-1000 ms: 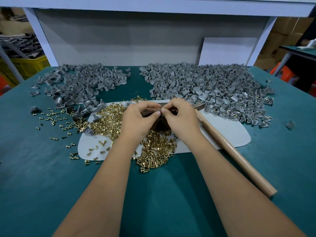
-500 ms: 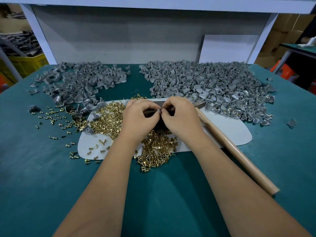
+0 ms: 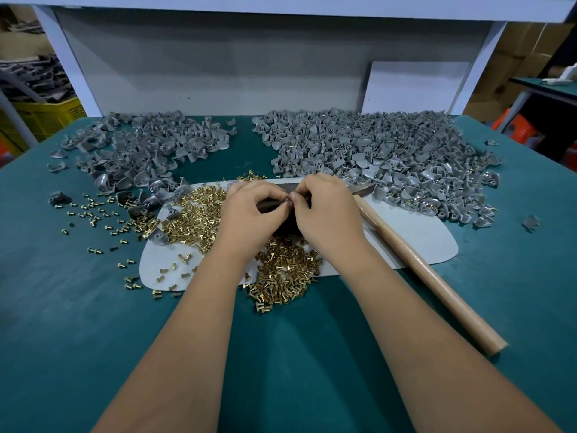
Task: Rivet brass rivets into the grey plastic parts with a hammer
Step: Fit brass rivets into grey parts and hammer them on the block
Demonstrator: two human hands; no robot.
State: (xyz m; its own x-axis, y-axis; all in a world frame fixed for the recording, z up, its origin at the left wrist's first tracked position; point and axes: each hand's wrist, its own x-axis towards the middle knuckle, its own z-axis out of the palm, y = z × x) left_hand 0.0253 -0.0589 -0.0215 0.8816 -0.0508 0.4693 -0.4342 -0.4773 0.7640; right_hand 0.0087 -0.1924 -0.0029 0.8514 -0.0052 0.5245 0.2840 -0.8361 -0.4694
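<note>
My left hand [image 3: 249,210] and my right hand [image 3: 327,210] meet fingertip to fingertip over a white mat [image 3: 415,239]. Between the pinched fingers sits a small grey plastic part [image 3: 288,201], mostly hidden; whether a rivet is in it I cannot tell. A dark metal block [image 3: 282,226] lies under the hands. Loose brass rivets [image 3: 284,273] are heaped on the mat below and left of my hands. The hammer [image 3: 431,276] lies to the right, its wooden handle pointing toward me, its dark head [image 3: 362,189] behind my right hand.
A large pile of grey parts [image 3: 390,157] fills the back right of the green table [image 3: 78,323]; a smaller pile [image 3: 140,154] lies back left. Scattered rivets [image 3: 93,214] dot the left side. A white board [image 3: 415,85] leans at the back. A yellow crate [image 3: 46,117] stands off the table's left.
Both hands have stayed together over the block, with only small finger movements on the part. The hammer has not moved.
</note>
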